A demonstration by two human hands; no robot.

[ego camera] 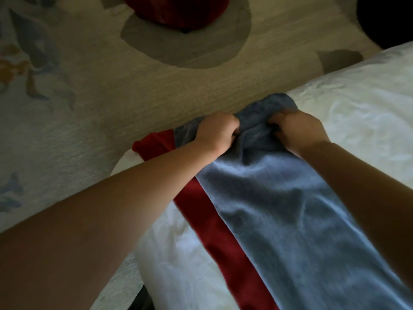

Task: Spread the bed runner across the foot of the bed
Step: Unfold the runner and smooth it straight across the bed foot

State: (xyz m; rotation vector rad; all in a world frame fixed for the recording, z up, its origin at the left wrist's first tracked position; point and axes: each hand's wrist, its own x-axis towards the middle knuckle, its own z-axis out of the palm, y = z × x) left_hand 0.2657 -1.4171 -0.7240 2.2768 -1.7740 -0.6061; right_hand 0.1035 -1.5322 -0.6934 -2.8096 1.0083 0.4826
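Bed runner: the blue-grey bed runner (279,209) lies lengthwise over the white bed (357,113), running from the lower right of the frame up to the centre, where its far end reaches the bed's edge.
Red band: a red band (207,215) shows along the runner's left side, laid flat on the white cover; I cannot tell whether it is a border or an underlayer.
Far end: the cloth is bunched and creased at the centre of the frame, not yet flattened.
Left hand: the left hand (215,130) is a fist, its fingers curled into the bunched end; the fingertips are hidden in the folds.
Right hand: the right hand (299,130), just beside it, has its fingers curled down and pinches a gather of the same end.
Why held so: gripping both sides of the end probably lets the person pull the runner taut and straight toward the edge.
Progress: most of the length looks laid out; the end likely needs spreading and smoothing.
Surroundings: patterned carpet (134,97) fills the left and top; a dark red object (176,10) sits at the upper centre.
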